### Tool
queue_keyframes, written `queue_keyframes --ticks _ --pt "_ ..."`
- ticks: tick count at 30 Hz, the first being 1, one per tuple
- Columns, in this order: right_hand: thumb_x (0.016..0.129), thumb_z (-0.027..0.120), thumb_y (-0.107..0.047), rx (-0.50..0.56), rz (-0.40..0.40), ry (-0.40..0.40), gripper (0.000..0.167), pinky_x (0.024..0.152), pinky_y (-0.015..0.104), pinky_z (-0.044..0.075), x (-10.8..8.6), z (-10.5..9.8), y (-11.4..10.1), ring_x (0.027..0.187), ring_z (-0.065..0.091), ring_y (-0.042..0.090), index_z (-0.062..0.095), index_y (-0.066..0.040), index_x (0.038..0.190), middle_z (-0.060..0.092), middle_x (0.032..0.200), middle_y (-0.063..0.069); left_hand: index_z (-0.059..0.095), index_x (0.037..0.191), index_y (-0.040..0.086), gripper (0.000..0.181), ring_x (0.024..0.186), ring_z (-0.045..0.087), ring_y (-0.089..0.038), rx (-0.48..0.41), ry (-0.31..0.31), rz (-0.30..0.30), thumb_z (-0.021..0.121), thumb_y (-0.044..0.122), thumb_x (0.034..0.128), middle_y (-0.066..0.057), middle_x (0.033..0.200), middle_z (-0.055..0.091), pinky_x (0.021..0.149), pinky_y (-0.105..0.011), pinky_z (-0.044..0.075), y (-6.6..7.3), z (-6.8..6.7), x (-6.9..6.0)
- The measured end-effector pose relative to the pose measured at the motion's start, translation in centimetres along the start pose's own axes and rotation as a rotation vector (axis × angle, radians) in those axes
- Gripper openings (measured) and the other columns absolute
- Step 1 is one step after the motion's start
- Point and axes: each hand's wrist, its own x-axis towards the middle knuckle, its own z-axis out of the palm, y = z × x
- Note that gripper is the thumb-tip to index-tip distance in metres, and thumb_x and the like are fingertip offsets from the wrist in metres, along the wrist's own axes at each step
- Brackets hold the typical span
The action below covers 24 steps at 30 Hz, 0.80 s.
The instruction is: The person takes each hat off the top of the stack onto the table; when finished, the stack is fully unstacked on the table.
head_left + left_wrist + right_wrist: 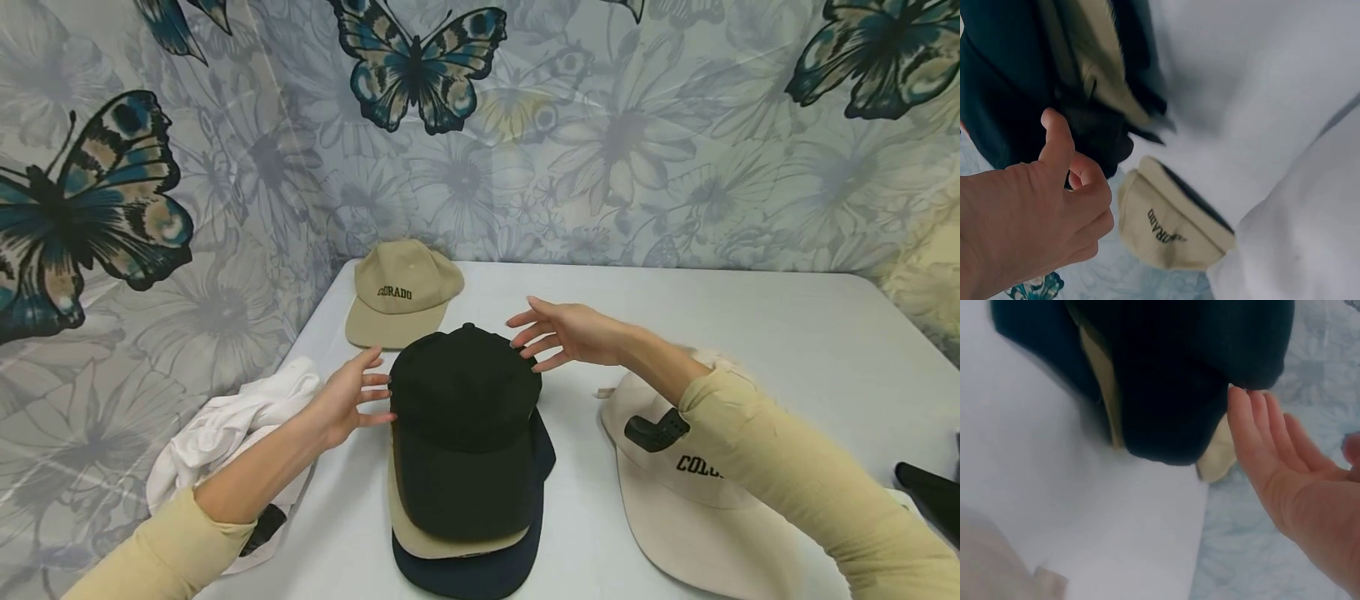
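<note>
Caps point(467, 379) lie stacked at the near middle of the table point(660, 304): a black cap point(465, 417) over a tan cap point(426, 539) and a navy cap point(472, 575); the left hand point(348, 402), fingers apart, is at the stack's left side, the right hand point(573, 333), fingers apart, at its far right edge; a lettered cap point(408, 279) sits far left, a cream cap point(675, 525) right

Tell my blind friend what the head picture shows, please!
A person's left grip and right grip flank a black cap stacked on other caps on a white table. A tan cap sits behind, a cream cap to the right.
</note>
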Motion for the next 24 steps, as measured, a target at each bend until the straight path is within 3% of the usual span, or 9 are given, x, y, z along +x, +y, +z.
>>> queue_keyframes --ticks 8,18,24 --pt "0.103 0.032 -0.044 0.028 0.017 0.031 0.059 0.089 0.045 0.049 -0.3 0.4 1.1 0.101 0.054 0.026 0.039 0.001 0.141 0.052 0.118 0.016 0.021 0.145 -0.004 0.066 0.119 0.039 -0.037 -0.058 -0.002 -0.022 0.037 0.042 0.1005 -0.021 0.131 0.034 0.084 -0.047 0.051 -2.6 0.2 -1.2" --pt "0.103 0.037 -0.041 0.087 0.033 0.076 0.056 0.090 0.044 0.049 -0.6 0.6 2.3 0.095 0.057 0.023 0.041 0.002 0.139 0.054 0.107 0.011 0.030 0.139 -0.003 0.062 0.109 0.046 -0.032 -0.045 -0.012 -0.023 0.040 0.044 0.0989 -0.018 0.127 0.038 0.081 -0.048 0.052 -3.9 0.5 -2.3" --pt "0.101 0.043 -0.043 0.094 0.024 0.066 0.057 0.089 0.042 0.049 -0.7 0.6 2.8 0.093 0.058 0.021 0.042 0.003 0.136 0.054 0.103 0.009 0.037 0.135 -0.003 0.059 0.095 0.049 -0.022 -0.037 0.010 -0.019 0.043 0.042 0.0976 -0.010 0.112 0.043 0.078 -0.044 0.053 -4.7 0.8 -2.6"
